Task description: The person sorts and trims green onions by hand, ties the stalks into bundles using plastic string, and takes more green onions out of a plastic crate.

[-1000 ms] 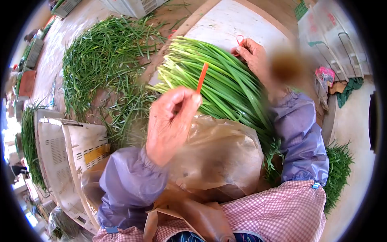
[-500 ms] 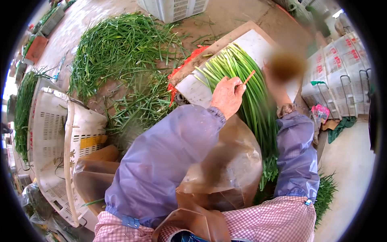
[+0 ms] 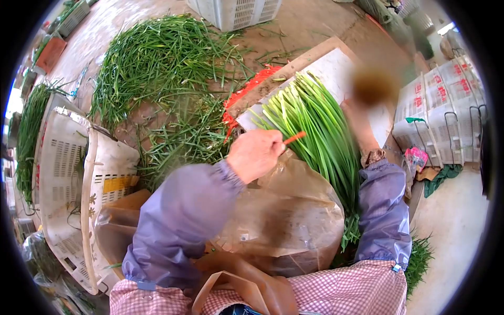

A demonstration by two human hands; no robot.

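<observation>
A thick bunch of garlic chives (image 3: pixel 320 136) lies on a white board (image 3: pixel 336 65), pale stem ends away from me and leaves hanging over the near edge. My left hand (image 3: pixel 256 155) is to the left of the bunch, apart from it, its fingers closed on a thin orange-red stick (image 3: pixel 294 138) that points right. Along the bunch's right side, my right hand (image 3: pixel 363 123) rests at the board. A dark blurred spot covers most of its fingers, so its grip is hidden. Below the board a brown plastic sheet (image 3: pixel 283 220) covers something bulky.
Loose chives (image 3: pixel 163 63) lie heaped on the floor at the far left. A white crate (image 3: pixel 113 168) stands to my left, another crate (image 3: pixel 236 13) at the back, and stacked white crates (image 3: pixel 438 105) at right. Red netting (image 3: pixel 247 94) edges the board.
My left hand has drawn back from over the chives, down and to the left, still with the orange-red stick. The right hand stays in about the same place.
</observation>
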